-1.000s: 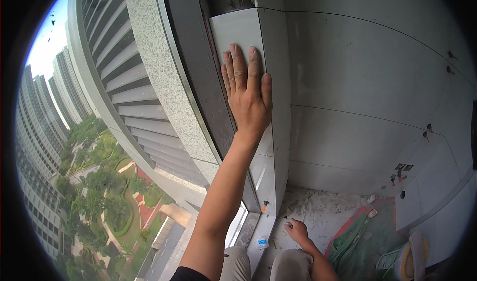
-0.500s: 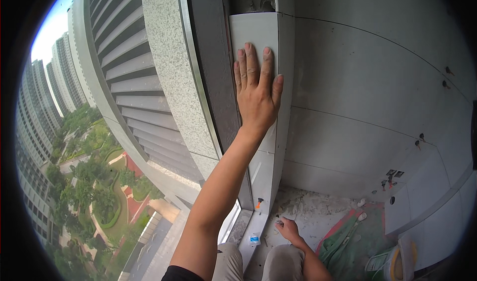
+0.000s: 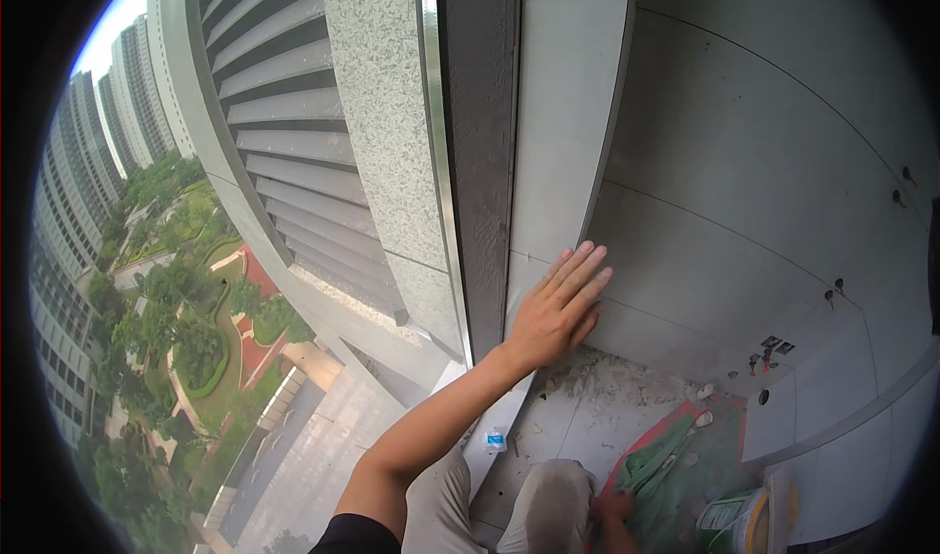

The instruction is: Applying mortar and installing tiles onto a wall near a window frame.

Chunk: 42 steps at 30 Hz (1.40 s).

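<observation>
My left hand [image 3: 560, 311] is open, its fingers stretched out and held close together. It is beside the outer edge of a narrow pale tile strip, below a tile joint; whether it touches the tile I cannot tell. Above it, a long light-grey tile [image 3: 568, 113] stands upright on the narrow wall face next to the dark window frame [image 3: 480, 143]. My right hand [image 3: 615, 508] is low beside my knee, over the edge of a green sheet. It is shadowed and smeared, so its fingers and anything in them are not clear.
On the left, past the window frame, are a louvred panel [image 3: 294, 133] and a long drop to gardens. A small blue-and-white packet [image 3: 495, 440] lies on the low ledge. A bucket [image 3: 729, 525] stands at the lower right, near pipe outlets [image 3: 759, 363] in the tiled wall.
My left hand has come off the upper tile's face and moved down to its outer edge. My right hand has moved right and down past my knee. The view has shifted.
</observation>
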### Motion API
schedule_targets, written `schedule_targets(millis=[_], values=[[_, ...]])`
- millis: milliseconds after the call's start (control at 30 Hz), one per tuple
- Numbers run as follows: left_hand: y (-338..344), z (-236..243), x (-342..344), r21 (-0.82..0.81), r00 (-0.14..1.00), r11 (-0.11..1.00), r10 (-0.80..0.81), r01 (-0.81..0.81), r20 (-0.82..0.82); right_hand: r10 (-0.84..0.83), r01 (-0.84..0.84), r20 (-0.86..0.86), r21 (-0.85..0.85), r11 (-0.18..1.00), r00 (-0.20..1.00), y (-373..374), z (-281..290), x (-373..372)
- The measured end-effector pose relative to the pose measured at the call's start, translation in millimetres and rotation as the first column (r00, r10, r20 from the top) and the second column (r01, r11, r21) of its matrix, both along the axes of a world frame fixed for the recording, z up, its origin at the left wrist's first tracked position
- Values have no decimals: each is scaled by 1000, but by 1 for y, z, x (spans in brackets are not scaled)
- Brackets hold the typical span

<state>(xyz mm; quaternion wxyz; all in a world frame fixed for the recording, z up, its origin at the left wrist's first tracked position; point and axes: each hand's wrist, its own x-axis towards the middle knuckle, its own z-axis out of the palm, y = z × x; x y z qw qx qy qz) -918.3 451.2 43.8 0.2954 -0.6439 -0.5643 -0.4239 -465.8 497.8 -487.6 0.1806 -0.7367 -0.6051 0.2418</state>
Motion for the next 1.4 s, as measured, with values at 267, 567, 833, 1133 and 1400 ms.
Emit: schedule_targets(millis=[267,567,833,1133,1400], values=[[-49,-154,63,-163,954,979,-68,120,293,44,-32,84,-135,990,996,-59,-35,54],[-135,-228,50,-404,830,914,263,-50,492,494,-306,211,-568,764,843,-46,-104,81],[-64,-62,-22,50,948,985,143,-164,285,125,-115,26,-240,964,992,-38,-46,41],[60,106,-55,355,925,861,380,-365,29,576,-468,-634,355,809,515,68,322,-149],[73,95,-61,294,889,839,445,-457,110,979,-374,-134,909,184,157,31,637,-288]])
